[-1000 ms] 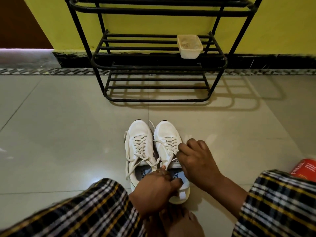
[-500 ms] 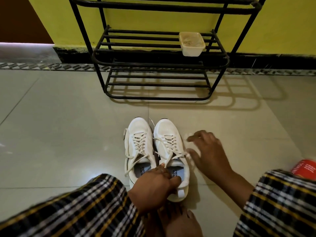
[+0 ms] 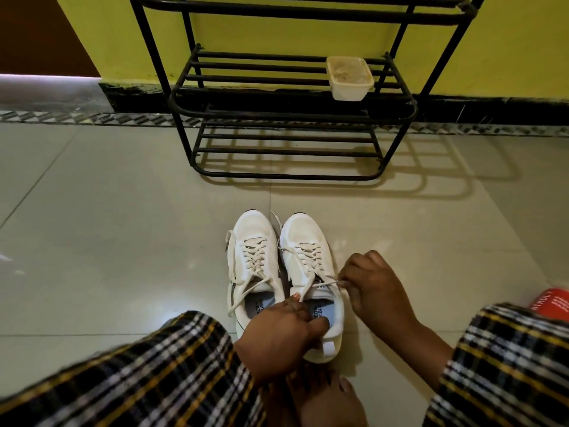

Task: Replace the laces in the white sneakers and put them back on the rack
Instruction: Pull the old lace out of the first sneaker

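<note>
Two white sneakers stand side by side on the floor tiles, toes pointing away from me. The left sneaker [image 3: 254, 251] has loose lace ends trailing down its left side. My left hand [image 3: 278, 337] grips the heel collar of the right sneaker [image 3: 304, 241] and pinches one lace end. My right hand [image 3: 374, 288] sits just right of that shoe and pinches the other lace end [image 3: 331, 283], pulled taut sideways. The black metal shoe rack [image 3: 289, 115] stands against the yellow wall beyond the shoes.
A cream plastic tub [image 3: 349, 77] sits on the rack's middle shelf at the right. A red container [image 3: 551, 306] lies on the floor at the far right. My checked trouser legs [image 3: 154, 374] frame the bottom, with bare feet [image 3: 311, 392] under the hands.
My right hand left the laces, opened over the floor to the right, then came back and pinched the lace end of the right sneaker. My left hand stayed on the heel.
</note>
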`<action>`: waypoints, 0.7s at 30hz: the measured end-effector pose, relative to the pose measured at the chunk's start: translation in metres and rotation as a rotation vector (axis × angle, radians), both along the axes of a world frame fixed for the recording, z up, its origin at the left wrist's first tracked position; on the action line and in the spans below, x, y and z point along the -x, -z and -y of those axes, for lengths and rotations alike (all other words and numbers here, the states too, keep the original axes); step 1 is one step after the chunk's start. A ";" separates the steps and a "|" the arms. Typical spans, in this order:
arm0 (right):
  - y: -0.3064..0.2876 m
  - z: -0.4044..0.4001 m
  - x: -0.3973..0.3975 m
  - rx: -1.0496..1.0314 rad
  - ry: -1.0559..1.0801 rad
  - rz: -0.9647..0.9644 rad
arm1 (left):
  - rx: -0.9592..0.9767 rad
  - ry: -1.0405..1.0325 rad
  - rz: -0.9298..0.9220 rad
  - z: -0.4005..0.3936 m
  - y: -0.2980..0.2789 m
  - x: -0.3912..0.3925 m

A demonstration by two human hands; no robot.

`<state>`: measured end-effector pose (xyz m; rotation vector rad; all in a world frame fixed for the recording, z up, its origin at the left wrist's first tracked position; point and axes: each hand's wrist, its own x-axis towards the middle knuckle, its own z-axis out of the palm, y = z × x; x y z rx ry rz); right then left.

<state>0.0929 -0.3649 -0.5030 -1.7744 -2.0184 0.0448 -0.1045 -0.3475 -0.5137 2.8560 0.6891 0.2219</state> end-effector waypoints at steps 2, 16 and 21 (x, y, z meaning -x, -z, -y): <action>0.000 0.002 -0.006 0.068 0.076 -0.019 | 0.003 0.000 -0.003 0.000 0.000 0.000; 0.000 -0.008 -0.014 0.686 0.394 -0.192 | 0.127 0.054 -0.131 -0.006 -0.002 0.001; 0.001 -0.001 -0.019 0.885 0.254 -0.156 | 0.167 0.036 -0.120 -0.005 -0.004 0.003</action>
